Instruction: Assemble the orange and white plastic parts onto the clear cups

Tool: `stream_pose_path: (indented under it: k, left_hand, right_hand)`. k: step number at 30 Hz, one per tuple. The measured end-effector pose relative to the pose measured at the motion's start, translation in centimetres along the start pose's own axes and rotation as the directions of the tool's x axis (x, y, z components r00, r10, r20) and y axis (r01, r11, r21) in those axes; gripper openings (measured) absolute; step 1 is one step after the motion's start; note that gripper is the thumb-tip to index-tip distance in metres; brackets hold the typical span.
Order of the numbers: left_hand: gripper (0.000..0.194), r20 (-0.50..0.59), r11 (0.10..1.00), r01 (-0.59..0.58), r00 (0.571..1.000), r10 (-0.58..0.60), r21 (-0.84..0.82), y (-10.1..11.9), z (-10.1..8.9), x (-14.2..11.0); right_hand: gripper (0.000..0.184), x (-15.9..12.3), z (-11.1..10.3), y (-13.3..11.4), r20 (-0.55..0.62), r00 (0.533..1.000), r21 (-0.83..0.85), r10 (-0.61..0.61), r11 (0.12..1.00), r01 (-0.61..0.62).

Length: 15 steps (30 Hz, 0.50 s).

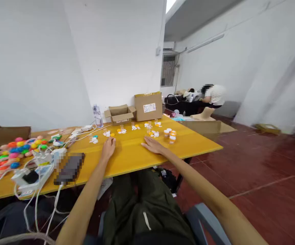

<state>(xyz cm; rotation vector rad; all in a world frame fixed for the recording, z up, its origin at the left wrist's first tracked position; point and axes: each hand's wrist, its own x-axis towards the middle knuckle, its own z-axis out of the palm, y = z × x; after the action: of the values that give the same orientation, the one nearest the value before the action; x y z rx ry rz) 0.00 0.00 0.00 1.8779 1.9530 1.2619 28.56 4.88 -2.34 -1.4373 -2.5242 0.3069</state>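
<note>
My left hand rests on the yellow table, holding nothing, its fingers loosely apart. Just beyond its fingertips lie an orange lid and a small heap of white pieces. My right hand lies flat with its fingers spread and nothing in it. Ahead of it sits another heap of white pieces beside a small clear cup. To its right stands a group of small clear jars with white and orange tops. More little heaps with orange lids and cups run along the table; their exact kind is too small to tell.
An open cardboard box and a taller carton stand at the back by a water bottle. Left are colourful plastic balls, a power strip with white cables and a blurred dark device. A person sits far right.
</note>
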Motion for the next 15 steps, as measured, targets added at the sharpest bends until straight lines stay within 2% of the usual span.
stream_pose_path:
  k: [5,11,15]
  left_hand:
    - [0.014,-0.015,0.999,-0.032,0.999,0.032,0.003,-0.3,0.2,0.4]
    - [0.016,-0.022,0.999,-0.04,0.999,0.04,-0.001,-0.5,0.1,0.4]
    - [0.016,-0.001,1.0,-0.025,1.0,0.025,0.005,-0.3,0.0,0.4]
  right_hand:
    - [0.088,0.8,-0.6,0.3,-0.023,0.997,0.003,0.079,0.997,-0.079]
    - [0.077,0.4,-0.4,-1.2,-0.05,0.998,-0.03,0.03,0.999,-0.032]
    - [0.069,0.4,-1.2,-2.6,-0.042,0.986,-0.076,0.161,0.984,-0.164]
